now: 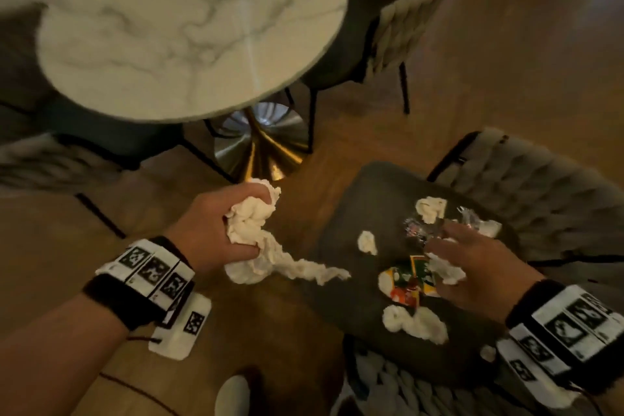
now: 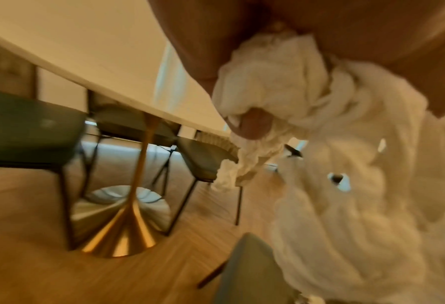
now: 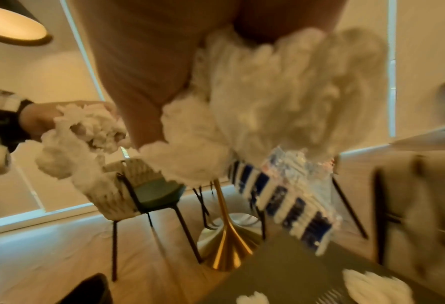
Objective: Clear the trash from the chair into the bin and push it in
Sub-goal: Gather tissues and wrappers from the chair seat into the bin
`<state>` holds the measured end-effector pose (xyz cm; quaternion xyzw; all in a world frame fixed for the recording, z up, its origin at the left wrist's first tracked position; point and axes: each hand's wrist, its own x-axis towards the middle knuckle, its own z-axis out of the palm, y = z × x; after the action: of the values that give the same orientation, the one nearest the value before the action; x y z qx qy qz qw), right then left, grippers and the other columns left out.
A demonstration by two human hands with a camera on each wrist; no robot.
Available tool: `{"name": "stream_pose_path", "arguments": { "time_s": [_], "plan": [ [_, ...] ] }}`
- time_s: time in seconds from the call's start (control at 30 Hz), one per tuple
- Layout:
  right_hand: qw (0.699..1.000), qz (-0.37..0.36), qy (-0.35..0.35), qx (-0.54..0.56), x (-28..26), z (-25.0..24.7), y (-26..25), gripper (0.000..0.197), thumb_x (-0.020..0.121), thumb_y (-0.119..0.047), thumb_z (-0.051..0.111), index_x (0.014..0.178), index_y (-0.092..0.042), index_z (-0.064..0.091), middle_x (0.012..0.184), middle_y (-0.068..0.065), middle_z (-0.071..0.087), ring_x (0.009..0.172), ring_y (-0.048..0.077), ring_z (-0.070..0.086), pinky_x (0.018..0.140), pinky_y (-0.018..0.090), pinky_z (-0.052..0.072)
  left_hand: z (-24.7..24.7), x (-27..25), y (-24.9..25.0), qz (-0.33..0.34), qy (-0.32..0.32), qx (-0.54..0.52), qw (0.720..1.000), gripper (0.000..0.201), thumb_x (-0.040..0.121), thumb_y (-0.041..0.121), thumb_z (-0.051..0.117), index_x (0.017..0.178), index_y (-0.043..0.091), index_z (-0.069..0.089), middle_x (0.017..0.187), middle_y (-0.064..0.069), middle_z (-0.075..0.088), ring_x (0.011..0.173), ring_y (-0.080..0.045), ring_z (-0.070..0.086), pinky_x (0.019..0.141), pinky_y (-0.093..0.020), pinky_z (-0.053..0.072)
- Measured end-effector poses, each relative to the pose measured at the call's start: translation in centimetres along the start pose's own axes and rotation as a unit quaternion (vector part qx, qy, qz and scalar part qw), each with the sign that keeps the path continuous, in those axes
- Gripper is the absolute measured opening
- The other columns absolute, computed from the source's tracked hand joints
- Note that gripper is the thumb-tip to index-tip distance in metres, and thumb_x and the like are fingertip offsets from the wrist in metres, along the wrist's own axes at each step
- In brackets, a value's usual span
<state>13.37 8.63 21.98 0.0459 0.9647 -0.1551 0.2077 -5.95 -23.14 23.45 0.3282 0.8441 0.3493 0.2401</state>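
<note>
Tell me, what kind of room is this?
Probably a dining room or café corner: a round marble table on a gold pedestal base, with cushioned chairs around it on a wooden floor.

Dining area of home or small café suggested. Round marble-look table (image 1: 189,30) on flared gold pedestal base (image 1: 266,149) seen at centre. Cushioned chairs with woven rope backs (image 1: 405,10) and thin black legs set around table; one such chair seat (image 1: 354,280) strewn with crumpled tissues and wrappers. Wood herringbone floor (image 1: 506,78) laid throughout. Dark pendant lamp (image 3: 11,22) seen overhead in right wrist view. Pale walls and bright window strips visible behind chairs.
</note>
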Motion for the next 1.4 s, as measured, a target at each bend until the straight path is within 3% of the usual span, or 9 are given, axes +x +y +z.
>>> {"name": "stream_pose_path", "arguments": {
  "time_s": [0.13, 0.27, 0.43, 0.6, 0.83, 1.07, 1.17, 1.3, 1.4],
  "plan": [
    [0.994, -0.105, 0.010, -0.021, 4.3, -0.4, -9.9, 0.055, 0.056, -0.022, 0.083, 0.097, -0.034, 0.048, 0.100, 0.001, 0.056, 0.076, 0.025, 0.064, 0.058, 0.039, 0.056, -5.8, -10.3, -8.1, -0.097, 0.062, -0.005, 0.993, 0.062, 0.048, 0.039, 0.075, 0.106, 0.049, 0.053, 0.113, 0.020, 0.058, 0.097, -0.005, 0.061, 0.080, -0.019, 0.052],
    [0.990, -0.137, -0.018, -0.019, 8.0, 1.3, -21.5, 0.051, 0.054, -0.021, 0.084, 0.091, -0.032, 0.051, 0.094, -0.002, 0.055, 0.070, 0.020, 0.063, 0.054, 0.034, 0.056, -9.8, -20.0, -18.2, -0.179, 0.099, -0.021, 0.979, 0.064, 0.048, 0.046, 0.073, 0.102, 0.070, 0.045, 0.107, 0.045, 0.053, 0.097, 0.012, 0.056, 0.082, -0.008, 0.047],
    [0.980, -0.158, -0.120, -0.018, 12.8, 7.2, -35.6, 0.031, 0.078, -0.042, 0.061, 0.100, -0.051, 0.041, 0.111, -0.020, 0.034, 0.097, 0.009, 0.053, 0.085, 0.022, 0.045, -13.4, -28.4, -30.6, -0.246, 0.157, -0.061, 0.955, 0.057, 0.049, 0.050, 0.069, 0.099, 0.067, 0.046, 0.105, 0.045, 0.053, 0.092, 0.016, 0.055, 0.072, -0.003, 0.044],
    [0.969, -0.182, -0.170, 0.008, 17.6, 12.9, -44.9, 0.033, 0.073, -0.035, 0.062, 0.102, -0.039, 0.046, 0.108, -0.017, 0.040, 0.094, 0.007, 0.057, 0.081, 0.027, 0.053, -13.7, -28.8, -41.4, -0.280, 0.176, -0.064, 0.941, 0.046, 0.057, 0.036, 0.077, 0.097, 0.041, 0.055, 0.091, 0.012, 0.063, 0.086, -0.013, 0.061, 0.074, -0.024, 0.049],
    [0.974, -0.196, -0.116, -0.005, 25.0, 22.2, -45.7, 0.027, 0.065, -0.048, 0.051, 0.092, -0.045, 0.050, 0.099, -0.022, 0.041, 0.061, -0.005, 0.059, 0.047, 0.009, 0.050, -7.2, -20.7, -56.2, -0.334, 0.072, -0.030, 0.939, 0.041, 0.065, 0.041, 0.066, 0.098, 0.045, 0.042, 0.084, 0.008, 0.057, 0.075, -0.018, 0.058, 0.068, -0.035, 0.052],
    [0.976, -0.215, -0.032, -0.009, 29.2, 32.1, -39.3, 0.026, 0.098, -0.045, 0.020, 0.102, -0.056, 0.043, 0.108, -0.035, 0.041, 0.086, -0.019, 0.048, 0.048, 0.016, 0.047, 2.7, -15.0, -66.6, -0.380, -0.031, 0.013, 0.924, 0.073, 0.071, 0.044, 0.070, 0.129, 0.045, 0.025, 0.145, -0.008, 0.021, 0.107, -0.036, 0.052, 0.081, -0.044, 0.049],
    [0.979, -0.198, -0.036, -0.016, 29.0, 32.6, -39.4, 0.018, 0.091, -0.042, 0.033, 0.088, -0.047, 0.049, 0.094, -0.024, 0.045, 0.081, -0.014, 0.044, 0.050, 0.013, 0.043, 4.6, -14.5, -68.3, -0.373, -0.074, 0.016, 0.925, 0.088, 0.067, 0.056, 0.070, 0.132, 0.057, 0.010, 0.155, -0.001, 0.004, 0.126, -0.040, 0.039, 0.093, -0.055, 0.047],
    [0.973, -0.221, -0.064, 0.001, 30.0, 32.5, -39.7, 0.028, 0.085, -0.046, 0.048, 0.098, -0.067, 0.034, 0.094, -0.031, 0.037, 0.075, -0.010, 0.049, 0.054, 0.012, 0.048, 3.5, -15.3, -66.9, -0.357, -0.049, -0.036, 0.932, 0.062, 0.072, 0.046, 0.070, 0.125, 0.047, 0.038, 0.147, 0.003, 0.033, 0.120, -0.027, 0.050, 0.094, -0.047, 0.049],
    [0.961, -0.259, -0.090, 0.034, 31.6, 32.4, -42.0, 0.048, 0.067, -0.030, 0.076, 0.089, -0.054, 0.042, 0.093, -0.025, 0.041, 0.077, -0.005, 0.053, 0.073, 0.004, 0.043, 2.6, -18.1, -64.6, -0.359, 0.022, -0.070, 0.930, 0.030, 0.082, 0.032, 0.065, 0.111, 0.030, 0.058, 0.109, 0.002, 0.062, 0.099, -0.020, 0.061, 0.088, -0.038, 0.052]
  ]
}}
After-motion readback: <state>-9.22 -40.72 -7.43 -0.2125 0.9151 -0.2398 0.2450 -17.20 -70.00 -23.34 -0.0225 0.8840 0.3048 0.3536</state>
